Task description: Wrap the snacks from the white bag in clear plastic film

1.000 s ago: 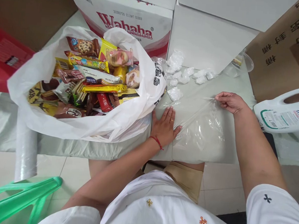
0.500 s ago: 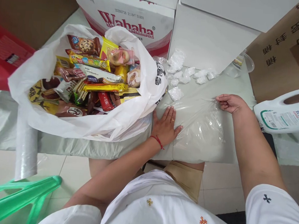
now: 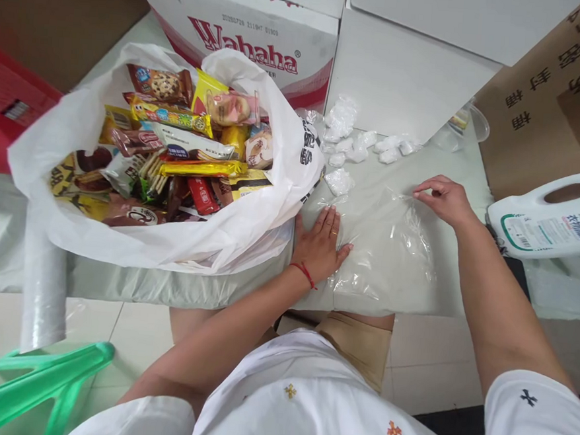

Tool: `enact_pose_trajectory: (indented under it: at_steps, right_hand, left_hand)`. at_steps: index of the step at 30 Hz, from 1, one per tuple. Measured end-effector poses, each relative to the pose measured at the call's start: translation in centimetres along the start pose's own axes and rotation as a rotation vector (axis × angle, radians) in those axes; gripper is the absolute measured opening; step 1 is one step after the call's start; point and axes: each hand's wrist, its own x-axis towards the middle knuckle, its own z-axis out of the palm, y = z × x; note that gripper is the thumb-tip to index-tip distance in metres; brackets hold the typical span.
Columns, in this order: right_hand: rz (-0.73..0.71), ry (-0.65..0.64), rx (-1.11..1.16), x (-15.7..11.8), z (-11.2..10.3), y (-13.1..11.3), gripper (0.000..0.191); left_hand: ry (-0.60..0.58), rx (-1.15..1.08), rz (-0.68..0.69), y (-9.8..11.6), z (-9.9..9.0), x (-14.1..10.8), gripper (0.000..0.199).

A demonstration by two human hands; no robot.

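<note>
My left hand [image 3: 318,243] lies flat with fingers spread, pressing on the left side of a clear plastic bag [image 3: 386,264] on the table. A red cord is round that wrist and a ring is on one finger. My right hand [image 3: 443,198] hovers at the bag's upper right edge, fingers stretched out to the left with their tips close to the film. Slack and wrinkled, the film spreads between my hands. Left of my left hand stands a white carrier bag [image 3: 238,244] filled with wrapped snacks [image 3: 175,150].
Several small clear-wrapped bundles [image 3: 343,132] lie behind the film. A Wahaha carton [image 3: 242,42] and white boxes [image 3: 399,73] stand at the back. On the right are a white detergent jug [image 3: 553,216] and a brown carton [image 3: 549,129]. A plastic roll [image 3: 44,286] hangs beside a green stool [image 3: 35,378].
The film was pulled taut towards my right hand's pinched fingers; now it is slack and those fingers are straighter. My left hand stays in place.
</note>
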Motion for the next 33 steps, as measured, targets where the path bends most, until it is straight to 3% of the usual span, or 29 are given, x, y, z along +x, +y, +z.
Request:
enact_pose_trajectory:
  at_steps: [4,8,19,27,33]
  right_hand:
    - [-0.064,-0.123,-0.120,0.8,0.8,0.4,0.021]
    - [-0.049,-0.155,-0.157,1.0,1.5,1.3,0.019]
    - [0.031,-0.039,-0.052,0.5,1.8,1.7,0.022]
    - [-0.067,-0.133,0.004,0.4,2.3,1.3,0.021]
    - [0.066,-0.134,-0.001,0.6,2.8,1.6,0.021]
  left_hand:
    - [0.007,-0.001,0.005,0.0,0.1,0.0,0.074]
    - [-0.005,-0.007,-0.001,0.0,0.0,0.0,0.076]
    - [-0.011,-0.009,0.005,0.0,-0.1,0.1,0.077]
    - [-0.023,-0.003,-0.004,0.0,-0.2,0.1,0.076]
    - [-0.028,-0.006,-0.010,0.1,-0.2,0.1,0.077]
